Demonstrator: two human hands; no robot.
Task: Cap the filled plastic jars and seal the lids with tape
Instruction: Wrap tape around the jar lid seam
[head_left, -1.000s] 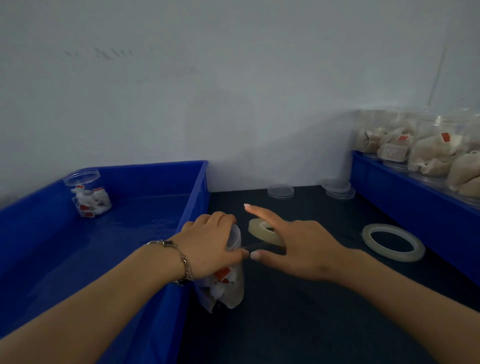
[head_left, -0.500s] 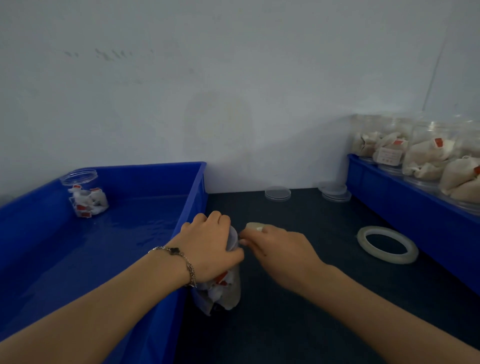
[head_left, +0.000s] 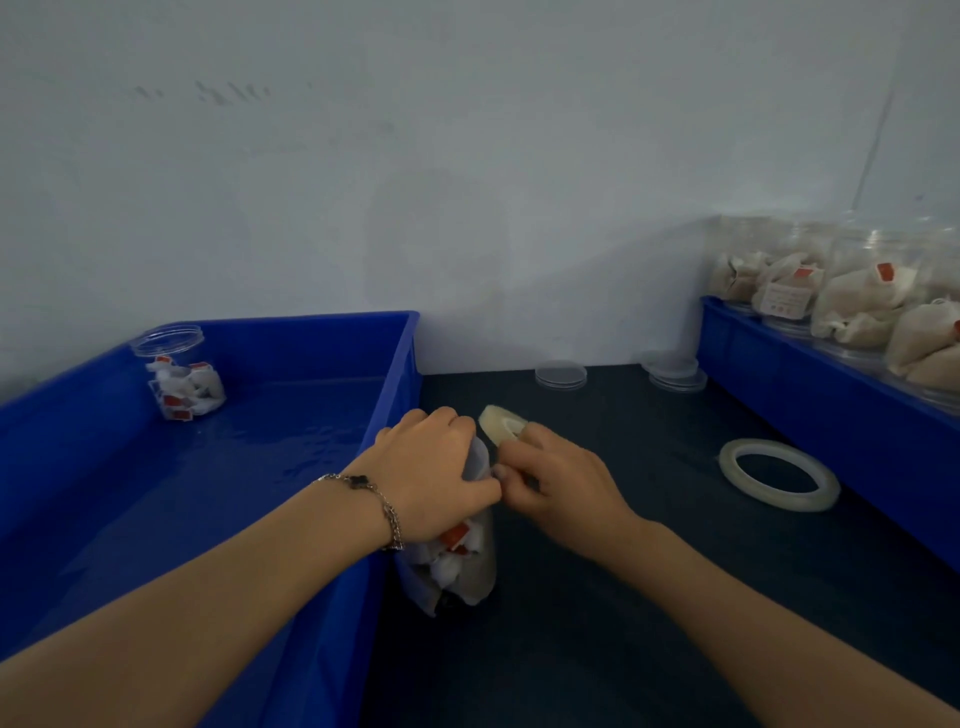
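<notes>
Both hands work one upright jar: left hand clasps its top, right hand pinches tape roll.

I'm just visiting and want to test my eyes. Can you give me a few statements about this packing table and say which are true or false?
1. The left hand grips the top of a filled jar on the dark table. True.
2. The right hand is empty. False: it holds a small tape roll.
3. A bigger tape ring lies flat on the table. True.
4. The left blue bin holds many jars. False: only one jar stands in its far corner.
5. Loose clear lids lie near the wall. True.
</notes>
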